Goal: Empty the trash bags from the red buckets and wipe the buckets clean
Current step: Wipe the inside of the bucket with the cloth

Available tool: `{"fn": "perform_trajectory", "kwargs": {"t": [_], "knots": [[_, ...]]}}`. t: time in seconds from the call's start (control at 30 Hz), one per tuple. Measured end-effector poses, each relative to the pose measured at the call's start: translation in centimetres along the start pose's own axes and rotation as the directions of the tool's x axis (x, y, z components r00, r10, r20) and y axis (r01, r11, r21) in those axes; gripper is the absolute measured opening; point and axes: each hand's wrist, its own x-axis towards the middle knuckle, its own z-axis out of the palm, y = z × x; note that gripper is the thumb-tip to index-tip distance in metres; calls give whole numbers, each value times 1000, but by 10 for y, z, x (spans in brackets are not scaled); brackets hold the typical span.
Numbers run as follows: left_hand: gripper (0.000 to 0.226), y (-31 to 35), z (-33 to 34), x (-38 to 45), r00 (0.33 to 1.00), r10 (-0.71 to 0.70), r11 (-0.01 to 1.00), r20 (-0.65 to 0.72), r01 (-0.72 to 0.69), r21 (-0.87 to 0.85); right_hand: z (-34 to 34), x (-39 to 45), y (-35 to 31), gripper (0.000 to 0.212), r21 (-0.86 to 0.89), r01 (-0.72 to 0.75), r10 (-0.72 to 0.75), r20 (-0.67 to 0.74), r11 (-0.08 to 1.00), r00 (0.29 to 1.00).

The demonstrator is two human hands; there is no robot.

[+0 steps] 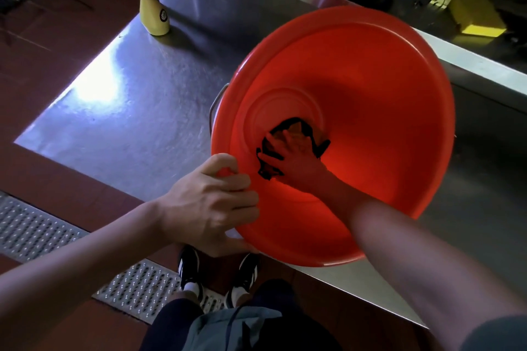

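1. The red bucket (370,88) is round, wide-mouthed and glossy, tipped so its open mouth faces the camera. It sits at the near edge of the steel counter (128,100), with its lower rim hanging past that edge.
2. No bag lines the bucket; its ringed bottom shows bare.
3. A thin metal handle (218,100) curves along its left outer side.
4. A cloth (296,137), orange with a black border, lies crumpled against the inner wall near the bottom.
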Motion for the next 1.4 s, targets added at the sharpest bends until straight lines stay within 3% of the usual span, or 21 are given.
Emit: {"fn": "perform_trajectory", "kwargs": {"t": [0.13,0.3,0.5,0.63,0.7,0.93,1.0,1.07,1.17,1.23,1.33,1.4], "knots": [[49,2,-1,-4,1000,3,1000,24,-3,-7,0,2,19,80,-115,71,-68,25,991,997],[51,8,1,-4,999,-52,998,4,52,19,10,19,18,64,-169,69,-57,79,983,995],[51,7,0,1,996,-83,996,-11,84,19,2,31,46,81,29,-140,140,-28,990,990],[50,7,2,7,1000,-25,999,1,25,22,-2,25,49,65,190,-282,291,-22,940,956],[49,6,2,10,1000,19,1000,13,-20,12,5,23,42,67,257,-323,340,-24,911,940],[48,8,5,21,1000,27,999,10,-27,24,18,18,-2,70,566,-438,475,91,699,875],[47,9,6,21,1000,31,999,7,-31,21,12,23,-21,71,662,-468,526,130,585,840],[46,9,6,20,999,33,999,1,-33,18,8,29,-28,77,732,-510,546,225,451,807],[47,7,5,17,1000,23,1000,-1,-23,21,3,30,-22,97,760,-537,488,335,365,806],[47,4,3,14,1000,22,999,5,-22,26,1,24,-11,103,750,-522,500,296,406,814],[49,3,2,9,1000,20,999,12,-21,37,-1,11,2,92,522,-437,470,77,733,880],[50,3,2,7,1000,14,999,11,-15,37,-2,2,8,85,269,-201,236,-103,942,966]]}}
